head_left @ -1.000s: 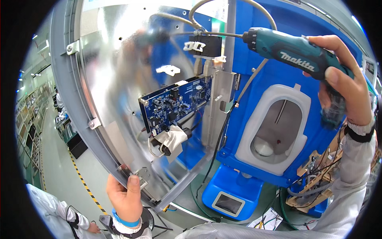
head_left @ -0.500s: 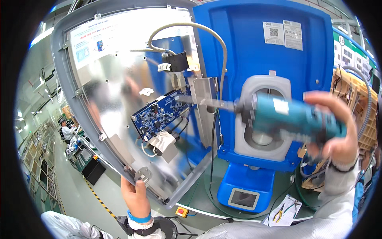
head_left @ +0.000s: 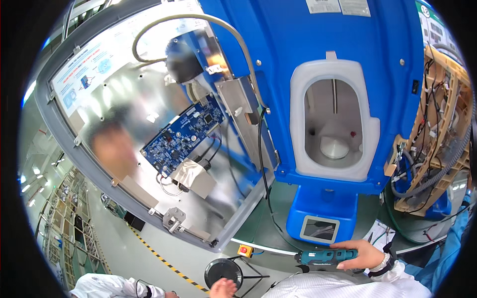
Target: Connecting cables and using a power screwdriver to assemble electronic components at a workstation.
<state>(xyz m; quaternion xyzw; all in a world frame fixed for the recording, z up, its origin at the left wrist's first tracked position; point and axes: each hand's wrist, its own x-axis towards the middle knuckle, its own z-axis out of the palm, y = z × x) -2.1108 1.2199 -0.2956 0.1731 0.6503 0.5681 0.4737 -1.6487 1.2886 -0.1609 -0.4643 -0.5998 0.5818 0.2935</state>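
Observation:
My right hand (head_left: pixel 366 255) is closed around a teal and black cordless screwdriver (head_left: pixel 325 257), held level in front of the bench's near edge with its nose to the left. My left hand (head_left: pixel 223 288) is at the lower edge, partly cut off, empty, its fingers loosely apart beside a round black stool (head_left: pixel 223 274). Ahead stands a blue cabinet (head_left: pixel 271 30); its grey-framed door (head_left: pixel 64 131) is swung open to the left. Inside the door is a blue circuit board (head_left: pixel 181 134) with plugged cables, below a black part (head_left: pixel 184 64) with a grey cable (head_left: pixel 238 42).
A blue base with a small screen (head_left: pixel 320 229) juts from the cabinet onto the green bench (head_left: pixel 273 213). Pliers (head_left: pixel 381 233) lie on paper at the right. A wired beige housing (head_left: pixel 437 129) stands beyond. At lower left is another person's white sleeve (head_left: pixel 114 285).
My right hand has brought the screwdriver down, away from the circuit board. My left hand has let go of the door's lower edge and dropped. The view has shifted and tilted downward.

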